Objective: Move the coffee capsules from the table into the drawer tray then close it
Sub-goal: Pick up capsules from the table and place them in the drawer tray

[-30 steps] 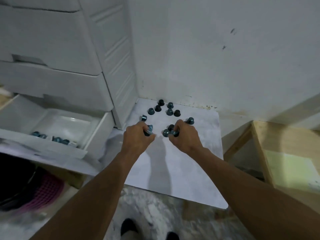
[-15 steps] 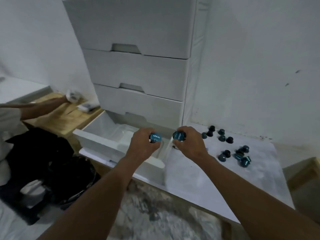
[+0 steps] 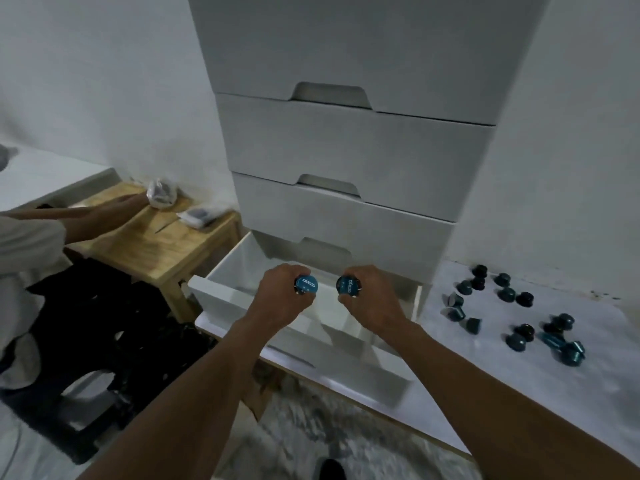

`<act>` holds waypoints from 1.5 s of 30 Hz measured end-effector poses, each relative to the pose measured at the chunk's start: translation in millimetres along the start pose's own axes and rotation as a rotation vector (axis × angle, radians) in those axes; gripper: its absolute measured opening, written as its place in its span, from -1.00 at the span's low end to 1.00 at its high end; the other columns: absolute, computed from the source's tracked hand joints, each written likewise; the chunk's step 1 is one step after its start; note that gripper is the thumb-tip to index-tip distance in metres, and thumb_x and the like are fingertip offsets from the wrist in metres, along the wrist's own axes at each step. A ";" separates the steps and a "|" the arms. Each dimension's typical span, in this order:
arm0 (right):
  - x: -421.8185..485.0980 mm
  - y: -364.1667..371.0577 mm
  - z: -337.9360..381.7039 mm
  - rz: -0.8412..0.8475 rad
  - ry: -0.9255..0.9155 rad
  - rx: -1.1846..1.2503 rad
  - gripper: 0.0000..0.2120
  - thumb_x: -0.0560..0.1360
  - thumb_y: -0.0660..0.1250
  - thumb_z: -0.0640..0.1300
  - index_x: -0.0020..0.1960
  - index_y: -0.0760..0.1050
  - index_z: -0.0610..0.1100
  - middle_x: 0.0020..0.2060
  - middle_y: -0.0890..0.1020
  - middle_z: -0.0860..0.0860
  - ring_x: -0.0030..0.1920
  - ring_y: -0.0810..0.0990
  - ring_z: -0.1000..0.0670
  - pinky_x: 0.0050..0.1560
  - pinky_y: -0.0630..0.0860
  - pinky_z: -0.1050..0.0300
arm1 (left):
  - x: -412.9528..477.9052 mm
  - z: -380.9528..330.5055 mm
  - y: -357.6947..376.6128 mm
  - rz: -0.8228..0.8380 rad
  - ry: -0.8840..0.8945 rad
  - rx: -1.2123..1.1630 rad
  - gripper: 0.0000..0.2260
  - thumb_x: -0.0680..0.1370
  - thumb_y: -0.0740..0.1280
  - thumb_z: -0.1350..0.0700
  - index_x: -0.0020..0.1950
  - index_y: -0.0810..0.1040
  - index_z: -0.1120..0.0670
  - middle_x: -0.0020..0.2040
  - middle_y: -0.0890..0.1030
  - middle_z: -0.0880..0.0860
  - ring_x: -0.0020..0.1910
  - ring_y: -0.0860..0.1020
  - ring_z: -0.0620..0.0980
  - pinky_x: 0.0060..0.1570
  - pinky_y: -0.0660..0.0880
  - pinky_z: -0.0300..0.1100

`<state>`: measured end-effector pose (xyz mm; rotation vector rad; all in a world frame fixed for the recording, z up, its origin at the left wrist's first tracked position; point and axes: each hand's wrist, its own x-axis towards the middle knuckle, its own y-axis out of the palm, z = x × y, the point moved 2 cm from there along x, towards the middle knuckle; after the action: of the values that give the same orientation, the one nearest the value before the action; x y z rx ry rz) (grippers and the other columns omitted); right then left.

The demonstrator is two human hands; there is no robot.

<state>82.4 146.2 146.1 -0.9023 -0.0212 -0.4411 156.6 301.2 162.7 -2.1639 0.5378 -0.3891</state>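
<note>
My left hand (image 3: pixel 282 299) grips a blue coffee capsule (image 3: pixel 306 285), foil lid facing me, over the open bottom drawer (image 3: pixel 221 296). My right hand (image 3: pixel 372 299) holds a second blue capsule (image 3: pixel 348 286) beside it, also above the drawer. The white tray inside (image 3: pixel 332 327) shows divider walls; my hands hide most of its contents. Several dark and teal capsules (image 3: pixel 507 294) lie scattered on the white table (image 3: pixel 519 386) to the right of the drawer unit.
A white drawer unit (image 3: pixel 346 150) with three shut drawers stands above the open one. At left another person's arm (image 3: pixel 69 216) reaches over a wooden stool (image 3: pixel 152 244) holding plastic bags. Dark clothing lies below it. The floor is mottled grey.
Both hands picked capsules off the table and carried them left to above the open drawer. My view swung left with them, so the capsule pile now lies at right.
</note>
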 end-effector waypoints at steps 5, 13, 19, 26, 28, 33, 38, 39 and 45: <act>50.7 50.2 -4.4 0.089 0.062 0.047 -0.79 0.34 0.49 -0.24 -0.05 0.57 -0.22 -0.13 0.61 -0.11 -0.13 0.58 -0.10 -0.08 0.55 -0.01 | 49.4 42.3 -7.2 0.101 -0.053 0.046 -0.60 0.42 0.49 0.11 0.23 0.56 0.11 0.15 0.61 0.09 0.07 0.58 0.01 0.12 0.49 -0.21; 95.9 117.0 -21.3 0.202 0.150 0.029 -0.71 0.36 0.46 -0.26 0.07 0.56 -0.22 0.01 0.57 -0.18 0.00 0.54 -0.14 0.02 0.47 0.07 | 111.2 95.6 -2.7 0.318 -0.036 0.234 -0.64 0.43 0.47 0.03 0.21 0.56 -0.01 0.11 0.63 -0.02 -0.10 0.49 -0.13 -0.11 0.34 -0.31; 106.2 147.6 -24.5 0.249 0.317 0.014 -0.60 0.38 0.46 -0.20 0.21 0.50 -0.14 0.07 0.54 -0.15 0.10 0.52 -0.13 0.09 0.43 0.14 | 146.9 123.0 11.0 0.559 0.168 0.319 -0.70 0.46 0.41 0.04 0.19 0.55 -0.03 0.08 0.62 -0.05 -0.15 0.45 -0.17 -0.33 0.22 -0.50; 99.5 157.2 -13.3 0.323 0.455 -0.100 -0.53 0.39 0.44 -0.20 0.28 0.45 -0.11 0.17 0.52 -0.12 0.20 0.46 -0.11 0.18 0.39 0.11 | 167.4 148.3 27.2 0.769 0.407 0.447 -0.65 0.42 0.37 -0.14 0.19 0.45 -0.20 0.19 0.54 -0.10 0.07 0.54 -0.01 0.03 0.52 0.01; 96.3 157.1 -8.8 0.314 0.481 -0.121 -0.53 0.40 0.45 -0.19 0.28 0.45 -0.12 0.19 0.52 -0.12 0.19 0.47 -0.11 0.18 0.40 0.11 | 167.1 149.7 32.5 0.801 0.439 0.419 -0.63 0.45 0.39 -0.06 0.25 0.46 -0.13 0.21 0.52 -0.06 0.12 0.51 0.01 0.08 0.46 -0.10; 93.7 159.6 -5.4 0.322 0.513 -0.143 -0.55 0.40 0.44 -0.17 0.27 0.46 -0.09 0.19 0.53 -0.10 0.19 0.48 -0.11 0.17 0.41 0.10 | 166.1 153.5 48.6 0.862 0.483 0.392 -0.61 0.51 0.37 0.08 0.33 0.46 0.04 0.26 0.50 0.06 0.21 0.46 0.05 0.09 0.36 -0.18; 96.1 165.6 -8.3 0.340 0.505 -0.155 -0.59 0.41 0.43 -0.18 0.25 0.48 -0.11 0.15 0.56 -0.12 0.14 0.51 -0.12 0.14 0.45 0.07 | 168.9 152.5 54.0 0.874 0.462 0.381 -0.61 0.43 0.45 0.12 0.24 0.51 0.08 0.17 0.55 0.12 0.10 0.51 0.09 0.02 0.42 -0.12; 96.8 166.2 -8.9 0.342 0.500 -0.151 -0.59 0.41 0.43 -0.18 0.24 0.48 -0.12 0.15 0.56 -0.13 0.14 0.52 -0.12 0.13 0.46 0.06 | 169.9 152.2 54.6 0.883 0.455 0.379 -0.60 0.42 0.46 0.12 0.23 0.51 0.08 0.16 0.55 0.12 0.09 0.52 0.10 0.00 0.42 -0.12; 96.3 167.3 -13.4 0.321 0.502 -0.109 -0.56 0.40 0.45 -0.18 0.26 0.49 -0.12 0.15 0.58 -0.12 0.12 0.53 -0.10 0.14 0.49 0.07 | 174.1 152.6 58.9 0.892 0.395 0.318 -0.56 0.43 0.45 0.06 0.29 0.49 0.07 0.20 0.55 0.12 0.12 0.52 0.07 -0.04 0.40 -0.19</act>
<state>231.3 190.9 30.9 -0.8618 0.6037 -0.3596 361.0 283.2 40.4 -1.3570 1.4656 -0.3597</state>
